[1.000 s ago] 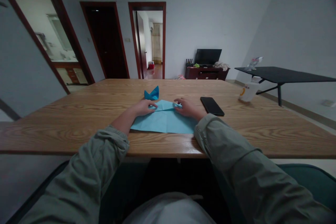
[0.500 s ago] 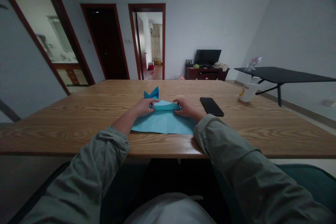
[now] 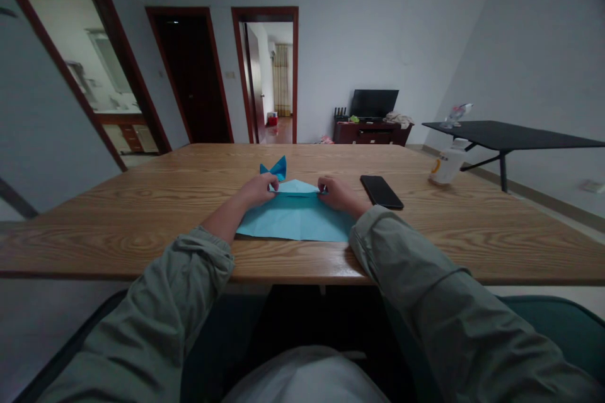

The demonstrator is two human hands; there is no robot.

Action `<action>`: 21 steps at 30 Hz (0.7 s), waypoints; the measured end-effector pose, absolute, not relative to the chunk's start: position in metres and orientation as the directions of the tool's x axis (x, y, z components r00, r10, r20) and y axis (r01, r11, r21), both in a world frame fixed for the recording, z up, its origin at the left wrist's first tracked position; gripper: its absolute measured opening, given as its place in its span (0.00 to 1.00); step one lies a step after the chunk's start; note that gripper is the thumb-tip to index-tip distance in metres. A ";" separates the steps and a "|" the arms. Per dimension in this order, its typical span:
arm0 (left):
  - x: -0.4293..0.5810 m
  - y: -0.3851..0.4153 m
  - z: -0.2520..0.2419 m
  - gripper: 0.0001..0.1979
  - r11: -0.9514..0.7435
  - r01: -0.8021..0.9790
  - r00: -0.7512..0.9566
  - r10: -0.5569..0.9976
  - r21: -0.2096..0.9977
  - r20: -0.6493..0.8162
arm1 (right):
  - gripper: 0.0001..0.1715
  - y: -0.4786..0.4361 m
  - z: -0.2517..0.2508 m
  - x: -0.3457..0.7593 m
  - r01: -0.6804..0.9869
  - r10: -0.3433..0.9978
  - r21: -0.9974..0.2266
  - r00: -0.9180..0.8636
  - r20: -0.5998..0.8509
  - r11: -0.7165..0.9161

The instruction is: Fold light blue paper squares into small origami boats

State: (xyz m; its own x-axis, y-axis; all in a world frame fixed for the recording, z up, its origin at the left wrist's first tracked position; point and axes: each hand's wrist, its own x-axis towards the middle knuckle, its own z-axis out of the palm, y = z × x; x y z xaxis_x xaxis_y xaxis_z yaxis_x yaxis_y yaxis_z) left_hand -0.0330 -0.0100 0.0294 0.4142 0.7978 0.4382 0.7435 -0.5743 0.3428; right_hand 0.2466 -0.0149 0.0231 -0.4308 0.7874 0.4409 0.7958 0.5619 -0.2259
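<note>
The left hand point(image 3: 258, 191) and right hand point(image 3: 337, 193) pinch two ends of a fold point(image 3: 297, 194) in the blue paper point(image 3: 295, 220), lying on the worktop point(image 3: 189, 201); if they pull unequally, the fold may become crooked.

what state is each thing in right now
Light blue paper: partly folded, flap at far side
Left grip: pinching the paper
Right grip: pinching the paper
Darker blue paper: folded, points up
Phone: flat, screen dark
Monitor: screen dark
White container: standing
Middle door: open
Dark door: shut
</note>
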 end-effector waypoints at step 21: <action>-0.039 -0.014 0.041 0.08 -0.486 0.746 0.111 0.766 0.456 0.633 | 0.03 -0.012 0.032 0.257 0.866 0.782 -0.341 -0.087 0.618 0.366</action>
